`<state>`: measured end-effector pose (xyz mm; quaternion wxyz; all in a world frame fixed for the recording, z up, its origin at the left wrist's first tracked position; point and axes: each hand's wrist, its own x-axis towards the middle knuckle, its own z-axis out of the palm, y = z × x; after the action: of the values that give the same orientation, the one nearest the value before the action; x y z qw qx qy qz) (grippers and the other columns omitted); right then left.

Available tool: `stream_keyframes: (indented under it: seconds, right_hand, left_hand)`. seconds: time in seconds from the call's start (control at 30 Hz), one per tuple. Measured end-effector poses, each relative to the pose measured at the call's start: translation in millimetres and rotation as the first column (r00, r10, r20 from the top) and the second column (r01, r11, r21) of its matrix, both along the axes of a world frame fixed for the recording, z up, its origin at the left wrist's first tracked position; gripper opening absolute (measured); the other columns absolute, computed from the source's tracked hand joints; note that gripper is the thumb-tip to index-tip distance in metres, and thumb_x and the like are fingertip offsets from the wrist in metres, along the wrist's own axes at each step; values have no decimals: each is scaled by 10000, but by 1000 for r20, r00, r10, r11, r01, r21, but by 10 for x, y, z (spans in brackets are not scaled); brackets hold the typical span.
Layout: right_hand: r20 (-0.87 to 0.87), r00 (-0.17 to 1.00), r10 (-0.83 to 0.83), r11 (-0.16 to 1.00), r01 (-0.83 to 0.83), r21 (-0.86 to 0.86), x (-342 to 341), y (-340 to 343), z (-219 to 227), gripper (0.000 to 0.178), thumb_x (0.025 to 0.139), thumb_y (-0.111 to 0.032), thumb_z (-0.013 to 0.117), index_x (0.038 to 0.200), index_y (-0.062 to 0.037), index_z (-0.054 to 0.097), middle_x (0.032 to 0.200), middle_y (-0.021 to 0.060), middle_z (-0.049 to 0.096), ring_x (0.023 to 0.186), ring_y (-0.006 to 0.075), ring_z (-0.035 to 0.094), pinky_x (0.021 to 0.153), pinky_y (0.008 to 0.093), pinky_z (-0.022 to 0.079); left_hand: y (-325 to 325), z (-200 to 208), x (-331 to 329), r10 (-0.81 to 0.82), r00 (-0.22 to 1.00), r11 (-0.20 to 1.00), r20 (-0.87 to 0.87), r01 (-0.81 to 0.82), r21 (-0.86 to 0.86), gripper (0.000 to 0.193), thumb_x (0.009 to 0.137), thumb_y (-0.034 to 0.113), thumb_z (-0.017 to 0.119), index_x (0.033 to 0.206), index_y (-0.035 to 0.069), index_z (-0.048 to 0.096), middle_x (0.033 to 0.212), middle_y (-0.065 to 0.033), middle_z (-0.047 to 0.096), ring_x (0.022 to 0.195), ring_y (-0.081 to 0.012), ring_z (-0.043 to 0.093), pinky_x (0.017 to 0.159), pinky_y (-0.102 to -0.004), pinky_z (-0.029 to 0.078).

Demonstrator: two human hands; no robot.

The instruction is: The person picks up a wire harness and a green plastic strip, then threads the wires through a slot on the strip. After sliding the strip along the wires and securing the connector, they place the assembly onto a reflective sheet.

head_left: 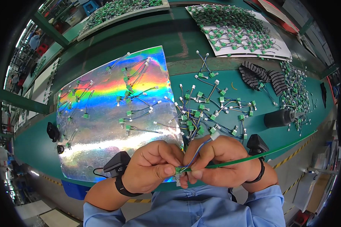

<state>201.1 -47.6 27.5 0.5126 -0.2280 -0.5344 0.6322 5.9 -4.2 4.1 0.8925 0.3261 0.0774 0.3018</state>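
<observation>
Close to my body, at the table's front edge, both hands work on one small wired connector [177,172]. It has a green block, a pale metallic end pointing down, and blue and pale wires rising to a white plug [215,136]. My left hand [151,164] is closed, its thumb and forefinger pinching beside the green block. My right hand [221,160] is closed too, with thumb and fingers pressed on the wires near the block. The fingertips partly cover the piece. Just beyond my hands lies a pile of similar green connectors [197,113].
A shiny rainbow-reflecting sheet [102,117] on the left carries scattered connectors. A black bottle [278,118], striped dark cloth [250,73] and connector heap [293,90] lie on the right. Loaded boards [282,53] stand at the back. A green strip [284,143] edges the table.
</observation>
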Motion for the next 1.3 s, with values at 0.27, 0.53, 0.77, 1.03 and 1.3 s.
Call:
stream_keyframes:
  seconds: [0.27, 0.53, 0.77, 1.03, 1.3]
  right_hand:
    - [-9, 998, 60, 998, -60, 35, 20, 18, 7, 86, 808, 69, 549, 872, 11, 554, 906, 182, 560, 746, 258, 650, 627, 320, 529]
    - [99, 980, -174, 984, 171, 41, 17, 28, 63, 58, 833, -36, 604, 881, -6, 594, 858, 125, 609, 717, 210, 617, 629, 304, 482]
    - [439, 861, -258, 963, 189, 194, 25, 77, 112, 143, 787, -49, 655, 921, -9, 623, 812, 91, 619, 759, 203, 599, 643, 303, 462]
    - [528, 791, -309, 950, 225, 218, 57, 52, 91, 156, 722, 1, 683, 864, -38, 631, 801, 69, 620, 749, 216, 597, 631, 310, 461]
    - [584, 763, -277, 960, 202, 192, 56, 61, 107, 152, 709, 9, 690, 838, -41, 627, 790, 71, 621, 744, 220, 599, 629, 318, 464]
  left_hand:
    - [12, -36, -20, -27, 1000, 1000, 11, 27, 4, 115, 881, 73, 566, 957, 1, 520, 960, -155, 539, 840, -248, 584, 673, -373, 522]
    - [22, 24, 20, 63, 996, 997, 59, -60, -47, 110, 870, 46, 577, 949, -1, 515, 973, -155, 546, 860, -231, 582, 724, -356, 507]
    - [31, -74, -26, 221, 973, 947, -63, -199, 252, 153, 828, -26, 613, 946, -9, 515, 996, -157, 556, 889, -201, 579, 774, -304, 473]
    - [15, -1, -24, 383, 905, 811, -188, -232, 537, 169, 807, -88, 604, 937, -17, 521, 1000, -160, 557, 903, -186, 580, 782, -283, 474]
    - [18, 13, -34, 426, 885, 713, -188, -200, 672, 170, 805, -95, 599, 941, -16, 535, 989, -150, 553, 905, -190, 581, 783, -284, 474]
